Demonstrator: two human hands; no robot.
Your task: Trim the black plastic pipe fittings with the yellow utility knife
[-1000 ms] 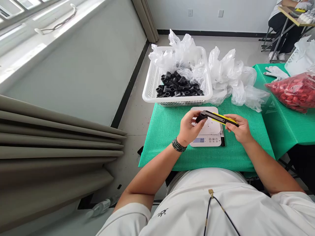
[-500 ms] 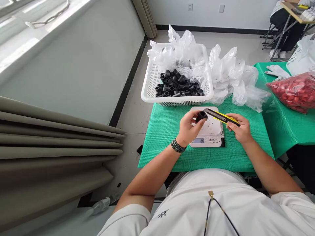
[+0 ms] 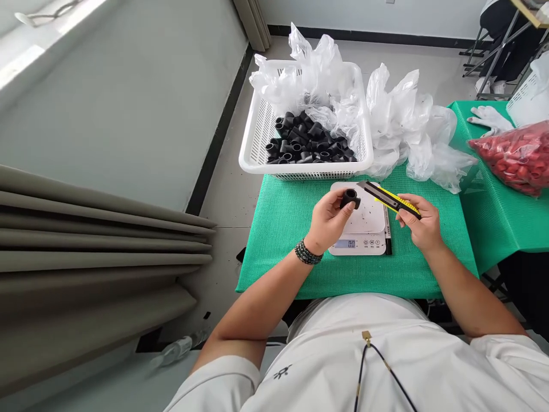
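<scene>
My left hand (image 3: 329, 222) is shut around a short black plastic pipe fitting (image 3: 350, 199), with its open end facing up. My right hand (image 3: 422, 224) grips a yellow and black utility knife (image 3: 389, 198). The knife's blade tip sits just up and to the right of the fitting, and I cannot tell if they touch. Both hands hover over a white digital kitchen scale (image 3: 357, 245), whose display seems to read 0.0. A black marker (image 3: 388, 246) lies along the scale's right side.
A white slotted plastic basket (image 3: 257, 143) holds several black pipe fittings and clear bags, with more bags to its right. A green mesh mat (image 3: 274, 269) covers the table. At right lie a red-filled bag (image 3: 514, 157) and a white glove (image 3: 489, 120). A seated person's legs (image 3: 501, 34) show far right.
The knife has swung away from the fitting's side, and the fitting has turned so its opening faces up. The whole scene sits slightly higher in the view.
</scene>
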